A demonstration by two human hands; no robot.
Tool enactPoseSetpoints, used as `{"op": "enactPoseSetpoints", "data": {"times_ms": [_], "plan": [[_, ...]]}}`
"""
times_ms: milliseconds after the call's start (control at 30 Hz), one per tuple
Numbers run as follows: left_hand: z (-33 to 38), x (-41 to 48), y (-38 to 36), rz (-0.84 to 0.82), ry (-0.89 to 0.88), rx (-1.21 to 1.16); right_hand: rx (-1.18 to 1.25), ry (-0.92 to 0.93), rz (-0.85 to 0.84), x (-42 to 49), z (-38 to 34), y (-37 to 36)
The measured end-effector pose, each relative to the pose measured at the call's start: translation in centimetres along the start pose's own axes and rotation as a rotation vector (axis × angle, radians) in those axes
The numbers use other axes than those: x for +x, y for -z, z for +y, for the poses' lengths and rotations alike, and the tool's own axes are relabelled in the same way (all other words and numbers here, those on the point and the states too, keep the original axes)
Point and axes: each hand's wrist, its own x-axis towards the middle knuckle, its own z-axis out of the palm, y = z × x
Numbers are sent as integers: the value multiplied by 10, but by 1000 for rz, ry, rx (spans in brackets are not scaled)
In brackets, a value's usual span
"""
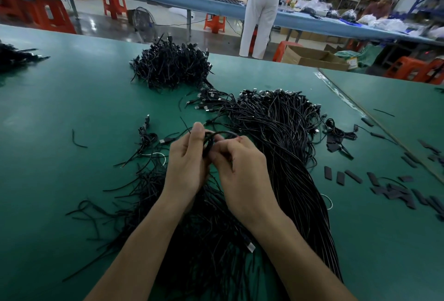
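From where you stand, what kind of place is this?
Probably a cable assembly workshop: heaps of black cables lie on the green table, and long benches with red stools stand behind.

bundled cable heap [171, 65] far | black flat strips [394, 190] right | 1 cardboard box [312, 58] | orange stool [214, 23]

Glossy black plastic-sheathed cable [217, 136], matt green tabletop [72, 99]

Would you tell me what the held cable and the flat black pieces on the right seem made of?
The cable: flexible black plastic or rubber jacket, slightly glossy, since it loops smoothly. The flat black pieces: matte, thin, evenly cut, possibly flattened heat-shrink tubing.
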Motion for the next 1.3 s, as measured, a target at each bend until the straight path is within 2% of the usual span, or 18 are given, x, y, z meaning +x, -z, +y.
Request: {"op": "enactPoseSetpoints", "data": {"times_ms": [100, 200, 333, 433, 533, 767, 867, 933, 1067, 1200, 1300], "plan": [[-6, 2, 1, 42, 78, 74, -259, 198, 81, -7, 2, -2], [-7, 2, 6, -1, 202, 80, -421, 401, 106, -8, 6, -1], [-3, 4, 14, -160, 467, 34, -498, 611, 40, 0, 9, 10], [-2, 3, 16, -279, 558, 72, -505, 669, -68, 7, 7, 19], [-4, 1, 14, -292, 572, 120, -469, 586, -158, 10, 6, 22], [-11, -2, 11, -303, 405, 155, -162, 109, -232, 12, 12, 24], [-11, -2, 10, -401, 439, 198, -131, -6, -302, 21, 14, 35], [-10, -2, 11, -500, 451, 243, -137, -24, -347, 25, 14, 41], [-9, -2, 18, -685, 295, 415, -205, -10, -401, 23, 13, 42], [-7, -2, 23, -707, 315, 401, -220, 54, -454, 20, 10, 40], [-8, -3, 22, -708, 323, 439, -315, 98, -432, 18, 8, 40]]}}
